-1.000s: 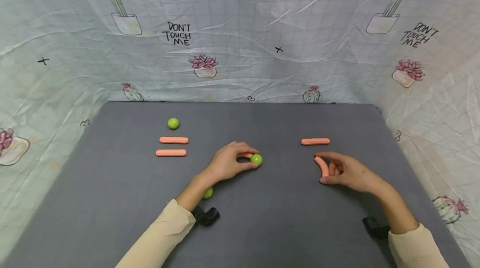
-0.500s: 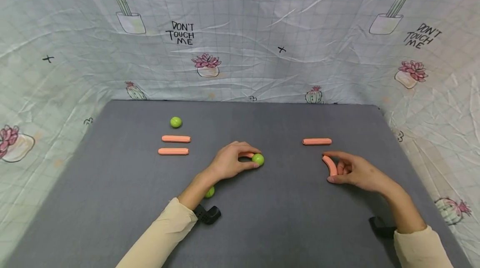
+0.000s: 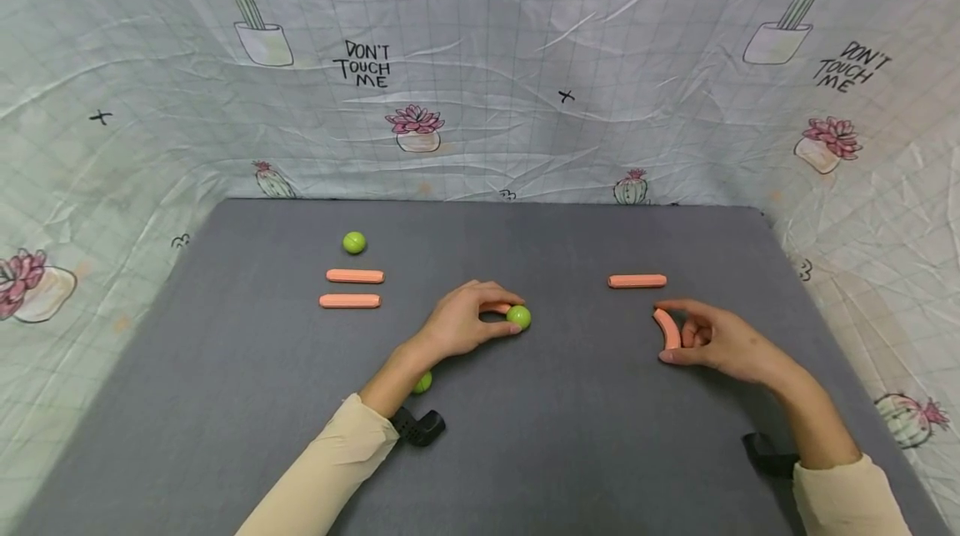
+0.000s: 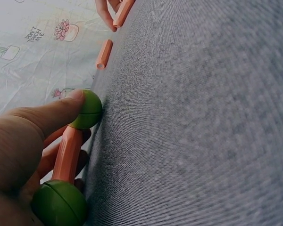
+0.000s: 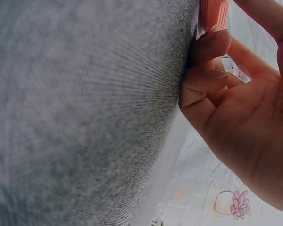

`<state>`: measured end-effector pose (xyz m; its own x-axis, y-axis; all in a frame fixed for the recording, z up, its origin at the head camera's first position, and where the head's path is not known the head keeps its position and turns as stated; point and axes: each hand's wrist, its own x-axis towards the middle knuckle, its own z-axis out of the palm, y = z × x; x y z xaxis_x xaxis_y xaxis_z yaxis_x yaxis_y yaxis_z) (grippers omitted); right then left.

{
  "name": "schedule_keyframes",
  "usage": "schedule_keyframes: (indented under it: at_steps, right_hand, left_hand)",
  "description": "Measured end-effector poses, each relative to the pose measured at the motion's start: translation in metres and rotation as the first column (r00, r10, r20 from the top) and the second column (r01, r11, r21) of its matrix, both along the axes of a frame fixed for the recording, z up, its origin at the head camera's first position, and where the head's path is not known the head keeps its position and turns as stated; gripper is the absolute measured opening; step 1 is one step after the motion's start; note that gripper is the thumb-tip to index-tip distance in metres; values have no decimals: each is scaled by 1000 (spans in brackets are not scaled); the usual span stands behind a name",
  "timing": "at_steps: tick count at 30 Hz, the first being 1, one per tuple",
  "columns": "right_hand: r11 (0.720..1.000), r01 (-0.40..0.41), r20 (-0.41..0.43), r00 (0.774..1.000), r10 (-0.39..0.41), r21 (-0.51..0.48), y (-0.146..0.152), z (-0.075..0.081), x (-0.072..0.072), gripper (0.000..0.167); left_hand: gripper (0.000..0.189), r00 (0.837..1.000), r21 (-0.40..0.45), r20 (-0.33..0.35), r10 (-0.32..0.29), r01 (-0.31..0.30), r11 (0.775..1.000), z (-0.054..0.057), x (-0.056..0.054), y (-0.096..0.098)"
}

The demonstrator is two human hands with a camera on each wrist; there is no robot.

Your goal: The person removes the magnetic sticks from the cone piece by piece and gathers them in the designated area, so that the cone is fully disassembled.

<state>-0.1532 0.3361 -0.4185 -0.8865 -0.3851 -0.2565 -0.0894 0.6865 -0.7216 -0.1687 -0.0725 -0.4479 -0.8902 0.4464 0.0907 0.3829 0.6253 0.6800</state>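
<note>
In the head view my left hand (image 3: 468,319) pinches a small green ball (image 3: 518,318) between thumb and fingers. The left wrist view shows an orange ribbed stick (image 4: 68,153) lying along the fingers, running from that ball toward a second green ball (image 4: 59,205) near the palm. My right hand (image 3: 723,344) pinches a curved orange piece (image 3: 669,332) by its ends, between index finger and thumb, while its other fingers are curled. In the right wrist view only part of this piece (image 5: 212,14) shows at the top edge.
Two straight orange sticks (image 3: 355,276) lie at the left, below a green ball (image 3: 354,242). Another stick (image 3: 637,281) lies beyond the right hand. Beside the left wrist, a green ball (image 3: 422,383) is partly hidden. A patterned cloth (image 3: 480,102) borders the grey table (image 3: 225,419).
My right hand has moved a little to the right with the curved orange piece. The left hand holds its place at the ball. The head view has shifted slightly.
</note>
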Motion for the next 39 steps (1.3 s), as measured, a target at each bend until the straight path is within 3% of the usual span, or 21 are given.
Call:
schedule_keyframes:
  at_steps: [5, 9, 18, 27, 34, 39]
  right_hand:
    - [1000, 23, -62, 998, -23, 7, -3, 2, 1, 69]
    - [999, 48, -110, 993, -45, 24, -12, 5, -1, 60]
    - [997, 71, -103, 992, -72, -21, -44, 8, -6, 46]
    - [999, -9, -218, 976, 1, -39, -77, -2, -10, 34]
    - [995, -68, -182, 982, 54, -68, -96, -2, -10, 33]
    - [990, -120, -154, 982, 107, -77, -117, -2, -13, 35]
  left_hand:
    - [41, 1000, -33, -12, 3, -4, 999, 0, 0, 0]
    - [46, 1000, -30, 15, 15, -15, 999, 2, -1, 0]
    - [50, 999, -9, 55, -1, 2, 1000, 8, -3, -5]
    - [33, 998, 1, 25, 55, -55, 999, 6, 3, -12]
    - [33, 996, 37, 42, 80, -82, 996, 3, 7, -12]
    - [31, 994, 70, 1, 112, -112, 991, 3, 7, -16]
